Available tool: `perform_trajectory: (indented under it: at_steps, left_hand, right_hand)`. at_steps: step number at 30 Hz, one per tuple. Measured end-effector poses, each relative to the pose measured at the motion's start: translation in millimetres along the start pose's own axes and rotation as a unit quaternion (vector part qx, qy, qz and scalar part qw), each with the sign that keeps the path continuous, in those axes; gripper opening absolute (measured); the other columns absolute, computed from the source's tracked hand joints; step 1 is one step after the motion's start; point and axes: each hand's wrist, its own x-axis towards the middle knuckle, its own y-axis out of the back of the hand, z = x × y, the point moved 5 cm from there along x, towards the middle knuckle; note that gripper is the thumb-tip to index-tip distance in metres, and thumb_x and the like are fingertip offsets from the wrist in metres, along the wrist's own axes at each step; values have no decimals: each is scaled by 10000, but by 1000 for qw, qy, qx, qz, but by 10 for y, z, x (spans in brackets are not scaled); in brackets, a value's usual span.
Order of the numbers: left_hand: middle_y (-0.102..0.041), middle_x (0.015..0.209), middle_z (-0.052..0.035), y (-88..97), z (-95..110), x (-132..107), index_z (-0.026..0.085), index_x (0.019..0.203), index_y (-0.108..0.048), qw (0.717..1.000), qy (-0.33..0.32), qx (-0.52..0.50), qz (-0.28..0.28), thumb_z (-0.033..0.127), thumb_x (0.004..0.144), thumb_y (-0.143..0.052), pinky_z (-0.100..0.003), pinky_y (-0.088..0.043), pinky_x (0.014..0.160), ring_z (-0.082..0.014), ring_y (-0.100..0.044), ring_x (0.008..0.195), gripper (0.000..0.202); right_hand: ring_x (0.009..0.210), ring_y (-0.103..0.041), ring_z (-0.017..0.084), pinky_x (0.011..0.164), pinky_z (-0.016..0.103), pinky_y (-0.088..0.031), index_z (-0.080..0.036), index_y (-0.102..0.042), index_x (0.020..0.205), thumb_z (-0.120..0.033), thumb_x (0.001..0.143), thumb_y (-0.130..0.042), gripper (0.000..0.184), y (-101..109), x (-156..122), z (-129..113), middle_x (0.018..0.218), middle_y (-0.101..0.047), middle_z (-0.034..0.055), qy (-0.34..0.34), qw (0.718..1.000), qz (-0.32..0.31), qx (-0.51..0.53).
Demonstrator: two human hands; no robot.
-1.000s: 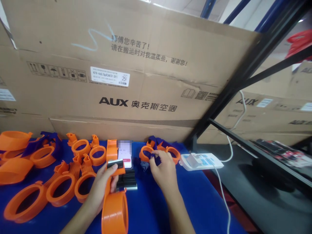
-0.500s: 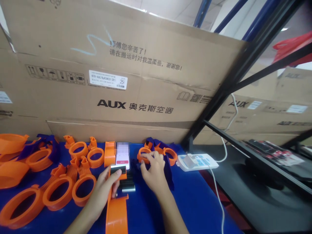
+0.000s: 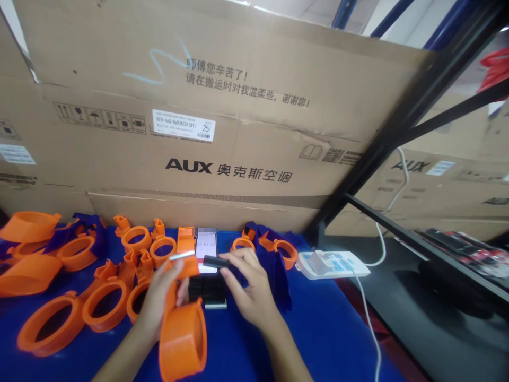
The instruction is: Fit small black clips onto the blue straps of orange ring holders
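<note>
My left hand [image 3: 156,297] is closed around an orange plastic ring piece [image 3: 178,339], its ring hanging low and its upper arm between thumb and fingers. A pale strip [image 3: 182,255] shows along the top edge of that arm. Pinched in my right hand [image 3: 251,284] is a short black bar [image 3: 216,262], pointing left toward the orange piece but apart from it. Several flat black pieces [image 3: 204,291] lie on the blue surface between my hands. Behind the bar, a phone [image 3: 207,245] with a lit timer screen is partly covered.
Several orange ring pieces [image 3: 105,305] lie at left. More orange rings [image 3: 285,253] with dark blue material [image 3: 278,281] are at right. A white power strip [image 3: 333,264] with cables sits beside a black rack post [image 3: 369,138]. A large cardboard box [image 3: 238,132] stands behind.
My right hand, empty with fingers curled before, now holds a black bar near the left hand. The orange piece has turned, so its ring opening faces right. The view has shifted slightly.
</note>
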Motion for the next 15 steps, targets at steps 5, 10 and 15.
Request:
perform_trajectory:
  at_steps: [5,10,15]
  left_hand:
    - [-474,545,44,129,364,-9,260,1001,-643,981,-75,-180,3,505,926,-610,-230,-400,429,-120,-416,436,258]
    - [-438,525,34,184,424,-12,263,847,-572,981,-93,-168,-14,535,911,-601,-251,-391,409,-133,-399,426,281]
    - [-429,501,14,143,382,-41,244,686,-512,987,-63,-148,-1,593,917,-559,-269,-391,418,-137,-388,443,421]
  right_hand:
    - [1032,-594,255,948,445,-474,-249,-700,1145,-234,995,-631,166,119,30,68,1043,-657,68,-15,998,16,-57]
    - [973,-574,251,922,448,-463,-228,-716,1061,-230,943,-680,123,-185,-23,98,1017,-658,63,-5,980,-160,-119]
    - [955,-561,245,857,402,-472,-216,-716,1077,-234,925,-701,155,-486,-98,105,1012,-651,69,-1,966,-209,-150]
